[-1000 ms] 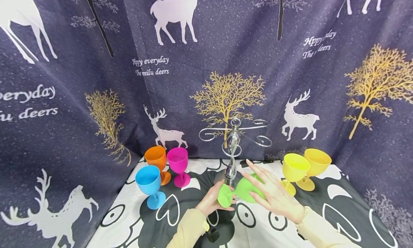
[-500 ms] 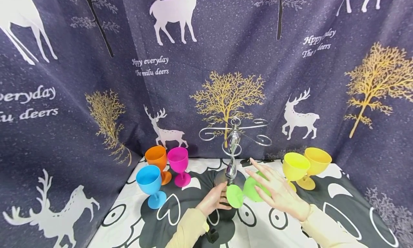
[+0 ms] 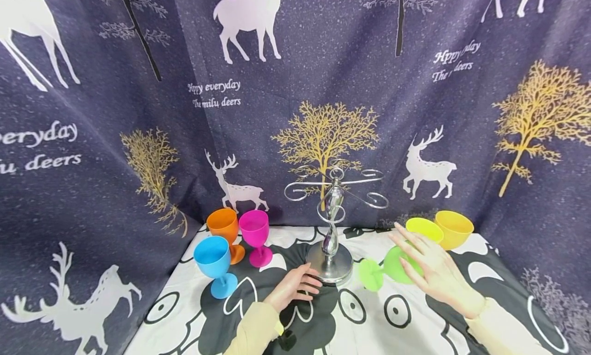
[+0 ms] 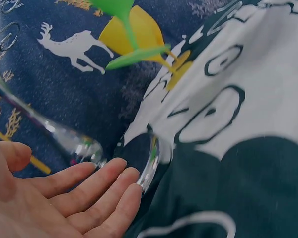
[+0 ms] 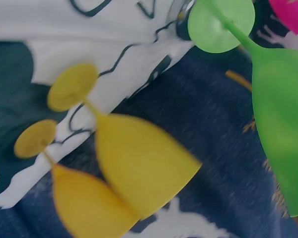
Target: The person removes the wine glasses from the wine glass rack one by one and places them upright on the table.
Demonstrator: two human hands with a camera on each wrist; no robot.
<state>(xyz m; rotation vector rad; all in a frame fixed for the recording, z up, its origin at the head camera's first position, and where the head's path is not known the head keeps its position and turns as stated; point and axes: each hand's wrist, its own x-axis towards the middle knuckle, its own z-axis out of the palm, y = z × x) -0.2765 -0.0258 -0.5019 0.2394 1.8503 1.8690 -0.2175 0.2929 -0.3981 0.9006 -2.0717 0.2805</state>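
Note:
A green plastic goblet (image 3: 397, 268) is tipped on its side in my right hand (image 3: 438, 273), which holds it by the bowl with fingers spread over it. Its round foot points left, toward the metal stand. The right wrist view has this goblet (image 5: 283, 114) along its right edge, with most of the hand out of sight. My left hand (image 3: 294, 288) holds nothing; its fingers are relaxed beside the round base (image 3: 339, 274) of the silver stand. In the left wrist view, the left palm (image 4: 74, 208) is turned up with loosely extended fingers.
Blue (image 3: 212, 257), orange (image 3: 223, 225) and magenta (image 3: 255, 229) goblets stand at the left. Yellow (image 3: 422, 228) and amber (image 3: 454, 229) goblets stand behind my right hand. The stand's curled arms (image 3: 357, 182) spread above the table; a dark deer-print curtain (image 3: 295, 139) hangs behind.
The green goblet has moved right with my right hand, away from the stand. My left hand has let go of its foot end and drawn back left, uncovering the stand's base.

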